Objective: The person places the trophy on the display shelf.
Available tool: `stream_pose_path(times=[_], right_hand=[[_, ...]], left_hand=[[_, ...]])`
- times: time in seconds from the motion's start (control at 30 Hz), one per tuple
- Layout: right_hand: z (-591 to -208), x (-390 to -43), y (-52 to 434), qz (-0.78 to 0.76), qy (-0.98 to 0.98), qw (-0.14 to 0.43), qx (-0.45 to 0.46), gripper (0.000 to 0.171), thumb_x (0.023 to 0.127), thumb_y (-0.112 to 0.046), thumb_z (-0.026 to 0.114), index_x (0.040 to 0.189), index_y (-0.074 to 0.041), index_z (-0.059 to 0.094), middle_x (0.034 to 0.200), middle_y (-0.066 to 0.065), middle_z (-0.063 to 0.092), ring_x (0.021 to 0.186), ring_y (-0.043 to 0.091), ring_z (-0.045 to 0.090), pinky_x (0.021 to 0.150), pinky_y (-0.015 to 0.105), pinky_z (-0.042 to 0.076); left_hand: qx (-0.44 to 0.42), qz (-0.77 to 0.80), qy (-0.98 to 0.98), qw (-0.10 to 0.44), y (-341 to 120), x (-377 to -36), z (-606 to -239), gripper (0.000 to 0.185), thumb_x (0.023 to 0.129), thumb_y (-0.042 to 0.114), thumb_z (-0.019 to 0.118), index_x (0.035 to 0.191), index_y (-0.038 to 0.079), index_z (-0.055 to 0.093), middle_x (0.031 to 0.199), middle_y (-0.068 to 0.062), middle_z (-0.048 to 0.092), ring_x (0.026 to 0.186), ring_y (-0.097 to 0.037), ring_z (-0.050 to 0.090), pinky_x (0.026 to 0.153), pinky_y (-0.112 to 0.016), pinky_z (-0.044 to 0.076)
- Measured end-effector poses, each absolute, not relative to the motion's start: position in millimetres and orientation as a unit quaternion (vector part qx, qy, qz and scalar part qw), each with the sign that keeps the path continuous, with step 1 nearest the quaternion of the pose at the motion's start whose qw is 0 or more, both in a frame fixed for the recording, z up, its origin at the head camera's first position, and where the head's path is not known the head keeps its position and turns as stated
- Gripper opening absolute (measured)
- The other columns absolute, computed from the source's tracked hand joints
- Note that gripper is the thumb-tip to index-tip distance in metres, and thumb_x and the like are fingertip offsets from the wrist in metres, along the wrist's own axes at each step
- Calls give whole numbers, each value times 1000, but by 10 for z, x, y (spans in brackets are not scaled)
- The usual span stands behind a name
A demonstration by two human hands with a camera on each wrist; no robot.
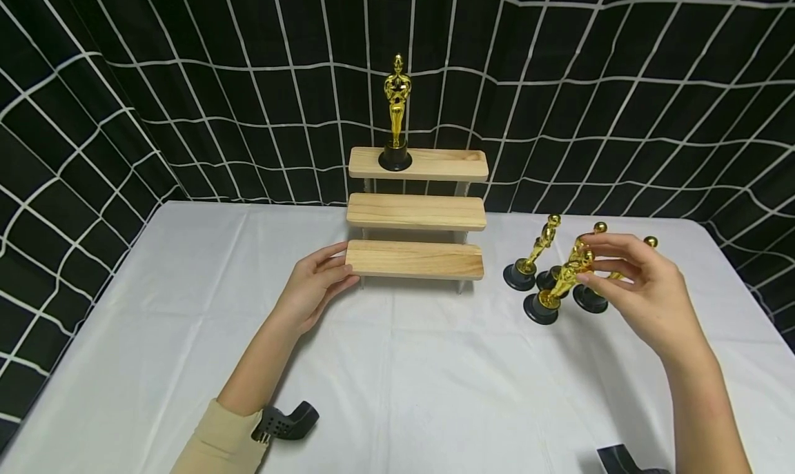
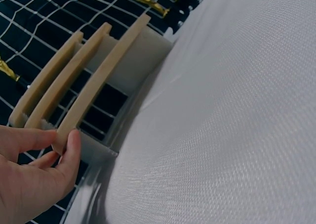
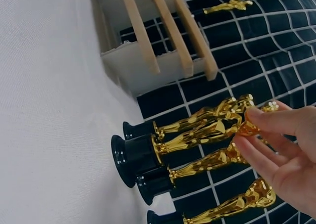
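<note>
A three-tier wooden display stand (image 1: pixel 415 260) stands on the table, its pale boards stepping up towards the back. My left hand (image 1: pixel 313 281) pinches the left end of its lowest board, thumb and fingers on either side in the left wrist view. With thumb and fingers, my right hand (image 1: pixel 649 298) grips the upper part of a gold trophy statuette (image 3: pixel 197 137) on a round black base. Whether that base touches the table I cannot tell. Several similar statuettes (image 1: pixel 539 246) stand close around it, partly hidden by the hand. Another gold statuette (image 1: pixel 396 108) stands upright on the top board, left of its middle.
A white cloth (image 1: pixel 397 377) covers the table. Black fabric with a white grid (image 1: pixel 248 67) hangs behind the stand and along both sides. A dark wrist-camera mount (image 1: pixel 286 420) sits at the left cuff, and another (image 1: pixel 624 459) shows by the right forearm.
</note>
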State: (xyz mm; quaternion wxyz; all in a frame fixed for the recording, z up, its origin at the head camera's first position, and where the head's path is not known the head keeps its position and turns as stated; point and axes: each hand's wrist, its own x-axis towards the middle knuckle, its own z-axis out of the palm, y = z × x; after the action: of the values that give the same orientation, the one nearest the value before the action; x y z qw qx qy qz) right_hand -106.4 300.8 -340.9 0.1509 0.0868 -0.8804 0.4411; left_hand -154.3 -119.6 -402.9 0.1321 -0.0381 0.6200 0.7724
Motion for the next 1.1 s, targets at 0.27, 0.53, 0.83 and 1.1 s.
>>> stream_pose_path(times=[0.27,0.53,0.83,1.1], right_hand=[[-3407,-1059,2985,423,-889,163,70,46,85,17,78,128,5,67,113,-29,63,99,-12,62,86,-2,52],[-3437,-1068,2983,440,-880,167,70,50,81,20,80,124,-4,72,115,-20,67,99,-10,64,84,1,55],[-3432,-1055,2969,442,-879,168,70,51,81,21,80,126,-1,71,115,-26,65,99,-10,64,84,3,56],[-3365,-1026,2917,436,-879,175,82,51,80,23,79,127,9,66,113,-27,64,98,-10,64,84,3,57]], left_hand=[[-38,772,620,132,-1195,-1539,-4028,55,104,-10,51,158,-5,40,150,-30,50,106,-14,69,99,-22,62],[-34,773,620,131,-1193,-1538,-4026,55,105,-10,51,158,-5,39,150,-30,50,105,-13,69,99,-22,62],[-34,775,617,133,-1194,-1535,-4025,55,105,-11,50,159,-5,39,150,-31,49,107,-14,68,100,-22,61],[-35,773,619,134,-1194,-1530,-4013,55,105,-10,50,159,-5,39,151,-30,48,109,-14,68,100,-22,61]])
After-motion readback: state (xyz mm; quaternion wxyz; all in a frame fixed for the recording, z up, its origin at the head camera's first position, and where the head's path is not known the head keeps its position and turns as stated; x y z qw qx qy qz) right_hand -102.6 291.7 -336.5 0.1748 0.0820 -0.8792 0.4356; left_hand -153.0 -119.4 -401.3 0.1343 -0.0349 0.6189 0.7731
